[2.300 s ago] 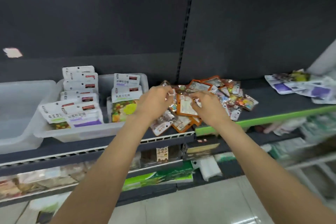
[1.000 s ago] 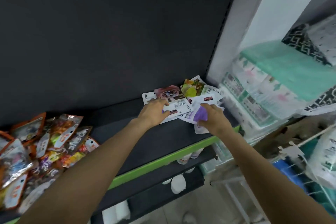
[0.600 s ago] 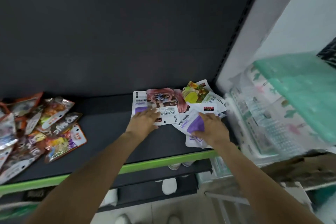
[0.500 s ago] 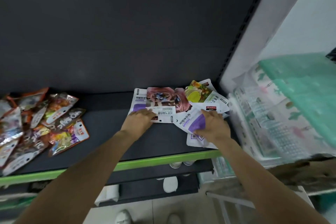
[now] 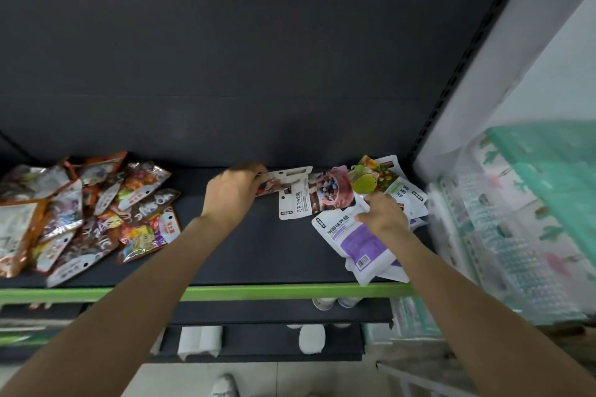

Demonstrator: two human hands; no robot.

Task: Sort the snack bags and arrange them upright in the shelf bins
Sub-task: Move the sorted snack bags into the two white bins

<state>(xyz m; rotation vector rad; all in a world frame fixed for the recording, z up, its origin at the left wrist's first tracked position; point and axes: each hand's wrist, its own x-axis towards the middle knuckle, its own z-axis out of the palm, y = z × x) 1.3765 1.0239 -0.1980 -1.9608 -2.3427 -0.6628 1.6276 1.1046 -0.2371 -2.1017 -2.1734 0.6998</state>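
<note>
2 hands are placed among white snack bags (image 5: 325, 195) on the dark shelf (image 5: 258, 251).
A blurred white bag (image 5: 283, 179) is gripped by the left hand (image 5: 230, 192); the purple-labelled bag (image 5: 354, 235) seems pinched by the right hand (image 5: 383, 214). Foil bags (image 5: 87, 213) are heaped well apart, leftward.

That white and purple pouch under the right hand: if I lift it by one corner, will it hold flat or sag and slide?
The white and purple pouch looks thin and flat, so it is probably light and likely to droop from a corner grip. Its glossy face suggests it could slip against the pouches beneath. It overhangs the green shelf edge, so a push forward may tip it off. The right hand rests at its top.
</note>
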